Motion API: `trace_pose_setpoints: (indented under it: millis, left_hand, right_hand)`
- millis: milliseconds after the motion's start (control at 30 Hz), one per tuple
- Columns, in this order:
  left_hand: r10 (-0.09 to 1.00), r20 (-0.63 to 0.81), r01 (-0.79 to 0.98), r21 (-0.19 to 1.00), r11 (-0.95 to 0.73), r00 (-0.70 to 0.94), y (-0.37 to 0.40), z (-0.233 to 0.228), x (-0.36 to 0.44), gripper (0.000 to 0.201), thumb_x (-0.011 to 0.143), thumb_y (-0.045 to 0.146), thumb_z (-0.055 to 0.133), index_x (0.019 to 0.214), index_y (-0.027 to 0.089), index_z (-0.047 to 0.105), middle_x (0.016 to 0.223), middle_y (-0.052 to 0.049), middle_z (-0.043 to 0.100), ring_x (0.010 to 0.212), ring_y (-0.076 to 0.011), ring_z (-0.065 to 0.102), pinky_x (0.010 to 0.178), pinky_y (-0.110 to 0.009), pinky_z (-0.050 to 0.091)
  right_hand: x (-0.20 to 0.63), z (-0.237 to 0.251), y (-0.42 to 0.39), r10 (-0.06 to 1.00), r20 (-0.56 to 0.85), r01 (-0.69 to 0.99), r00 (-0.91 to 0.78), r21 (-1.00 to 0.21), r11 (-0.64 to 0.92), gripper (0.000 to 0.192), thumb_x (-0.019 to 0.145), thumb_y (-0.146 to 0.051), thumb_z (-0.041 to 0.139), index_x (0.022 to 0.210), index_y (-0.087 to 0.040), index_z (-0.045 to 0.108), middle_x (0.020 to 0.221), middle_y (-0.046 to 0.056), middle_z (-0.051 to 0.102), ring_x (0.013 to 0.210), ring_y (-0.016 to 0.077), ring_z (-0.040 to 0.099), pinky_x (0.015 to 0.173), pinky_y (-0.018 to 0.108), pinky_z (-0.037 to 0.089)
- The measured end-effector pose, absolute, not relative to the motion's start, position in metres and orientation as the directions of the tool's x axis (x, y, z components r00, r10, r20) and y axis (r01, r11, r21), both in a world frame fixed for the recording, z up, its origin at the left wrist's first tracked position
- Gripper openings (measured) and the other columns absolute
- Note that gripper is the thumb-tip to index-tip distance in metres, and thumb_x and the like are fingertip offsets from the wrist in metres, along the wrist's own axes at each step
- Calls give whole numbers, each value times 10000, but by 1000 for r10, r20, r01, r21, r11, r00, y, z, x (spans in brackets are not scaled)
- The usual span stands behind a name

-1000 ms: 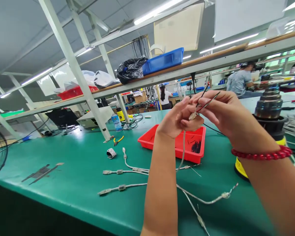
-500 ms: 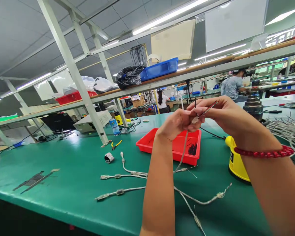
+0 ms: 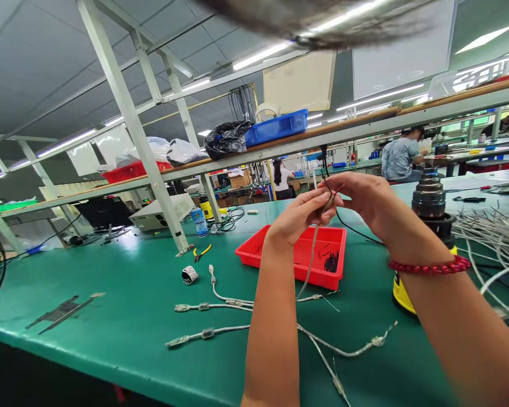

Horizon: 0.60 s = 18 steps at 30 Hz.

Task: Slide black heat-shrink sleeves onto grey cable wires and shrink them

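Observation:
Above the red tray [image 3: 246,255], my left hand [image 3: 292,219] pinches the end of a grey-white cable [image 3: 312,260], which hangs down toward the bench behind my forearm. Thin wires [image 3: 340,188], one of them red, fan out from that end. My right hand [image 3: 367,198], with a red bead bracelet at the wrist, meets the left one there, its fingertips closed around the wires. The fingers partly hide the cable end. Short black pieces [image 3: 331,262] lie in the tray. Other branches of white cable with clear connectors [image 3: 207,333] spread over the green bench.
A yellow-and-black tool with a stepped dark top [image 3: 428,195] stands at right, beside a heap of white cables [image 3: 492,232]. Yellow-handled pliers [image 3: 202,252], a label roll [image 3: 189,275] and a blue can [image 3: 199,222] are at left. A shelf [image 3: 280,141] crosses above the bench.
Both hands have shifted slightly down and left in view, the right hand more. The wires at the cable end are now more covered by fingers. A dark blurred shape appears at the top.

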<state>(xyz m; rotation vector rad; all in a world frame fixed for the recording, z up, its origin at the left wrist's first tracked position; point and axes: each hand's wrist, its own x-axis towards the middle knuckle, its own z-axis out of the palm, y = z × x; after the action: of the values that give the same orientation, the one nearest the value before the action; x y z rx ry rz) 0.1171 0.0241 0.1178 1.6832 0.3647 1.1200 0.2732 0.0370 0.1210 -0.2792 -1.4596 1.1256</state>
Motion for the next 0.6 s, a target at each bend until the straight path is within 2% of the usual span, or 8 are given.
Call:
trace_pose_setpoints:
  millis: [67,133,267,400,600]
  left_hand:
    - [696,496,-299,868,-396,519,25,118,117,182,904,284,547,828,140,626,628,9,445,549,-55,396,503,-172,288]
    - [700,498,-344,865,-364,513,26,118,117,163,894,274,556,821,143,619,603,14,437,530,-58,392,494,-167,295]
    - [698,527,-429,839,-335,484,26,120,118,136,879,256,581,842,136,632,580,32,395,483,-49,343,463,-159,288]
    - [712,544,-445,823,-352,443,23,123,120,118,870,234,595,841,128,639,562,43,377,453,-35,299,436,-142,268]
    - [703,555,-375,828,-416,445,19,125,120,224,869,252,577,684,125,579,514,50,346,431,-28,257,429,-151,253]
  right_hand:
    - [268,119,36,712,662,-419,-233,-729,541,206,647,-362,802,748,-204,715,791,18,678,710,125,621,726,277,550]
    - [262,118,34,703,679,-450,-209,-706,548,171,647,-314,806,706,-195,697,799,17,681,691,111,617,701,264,553]
    - [254,119,28,711,680,-534,-180,-674,510,178,630,-282,808,648,-196,653,879,25,706,686,115,628,616,256,558]
    - [251,119,25,724,668,-589,-173,-660,467,184,628,-278,813,656,-196,651,841,8,711,662,100,632,606,237,561]
    - [247,120,21,756,646,-574,-109,-662,482,203,650,-299,810,676,-200,634,820,6,715,700,112,646,620,236,569]
